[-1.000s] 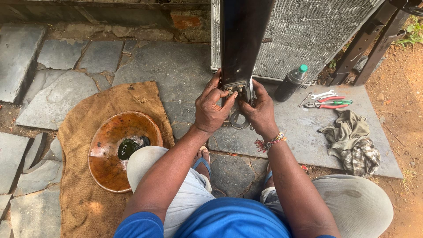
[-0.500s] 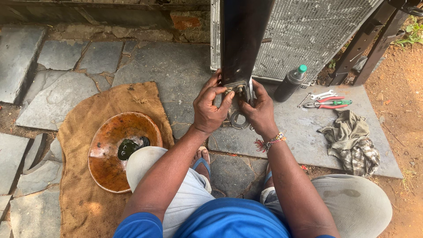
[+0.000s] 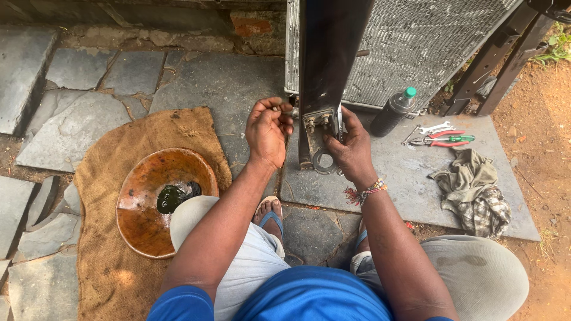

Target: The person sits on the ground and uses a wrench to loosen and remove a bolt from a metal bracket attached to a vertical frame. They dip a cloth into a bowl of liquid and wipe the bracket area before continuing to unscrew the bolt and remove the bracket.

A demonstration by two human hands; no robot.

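My left hand has come away from the bracket since a second ago; it now hovers just to the left, fingers curled and pinching a small fastener at the tips, too small to tell which kind. My right hand stays closed on the bracket's right edge, steadying it at the foot of the dark upright post, where bolts and a ring show. I judge one fastener is out and the bracket is partly loosened. Behind stands the finned radiator core. On the stone slab to the right: a dark bottle with green cap, label unreadable, a spanner, red and green pliers, a crumpled rag. Left, a rusty bowl with dark green residue on burlap.
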